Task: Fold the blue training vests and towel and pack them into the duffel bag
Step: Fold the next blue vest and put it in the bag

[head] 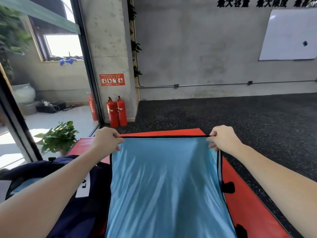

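Note:
A light blue training vest (164,182) with black trim hangs stretched out in front of me, above a red padded box (248,208). My left hand (106,140) pinches its top left corner. My right hand (221,139) pinches its top right corner, and the top edge runs taut between them. A dark navy duffel bag (77,203) with a white label sits at my lower left, partly hidden under my left forearm. No towel or other vest shows.
The red box's far edge (163,132) lies just beyond the vest. Red fire extinguishers (117,111) stand by a concrete pillar ahead. A potted plant (58,136) sits left of the box beside a glass wall. Dark speckled floor (223,114) spreads ahead and right.

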A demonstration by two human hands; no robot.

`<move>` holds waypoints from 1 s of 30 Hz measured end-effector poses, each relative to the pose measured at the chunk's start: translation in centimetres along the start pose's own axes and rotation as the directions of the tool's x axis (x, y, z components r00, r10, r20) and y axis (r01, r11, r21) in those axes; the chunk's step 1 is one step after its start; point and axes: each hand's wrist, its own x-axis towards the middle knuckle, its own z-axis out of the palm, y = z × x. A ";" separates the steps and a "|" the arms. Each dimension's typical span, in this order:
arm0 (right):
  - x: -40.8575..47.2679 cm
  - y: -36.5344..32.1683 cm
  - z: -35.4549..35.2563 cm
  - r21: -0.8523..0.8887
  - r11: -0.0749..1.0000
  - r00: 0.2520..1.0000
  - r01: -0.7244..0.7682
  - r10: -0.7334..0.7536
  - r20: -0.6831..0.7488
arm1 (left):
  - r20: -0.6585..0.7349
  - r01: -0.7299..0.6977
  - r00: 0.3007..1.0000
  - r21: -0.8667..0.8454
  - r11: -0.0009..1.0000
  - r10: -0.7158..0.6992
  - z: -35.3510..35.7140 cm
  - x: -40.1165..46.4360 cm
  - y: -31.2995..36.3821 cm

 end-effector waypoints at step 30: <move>-6.2 -10.0 -12.5 -0.086 0.911 0.881 0.403 -0.412 -0.233 | -0.418 -0.339 0.863 -0.063 0.939 0.284 -11.7 -4.1 8.1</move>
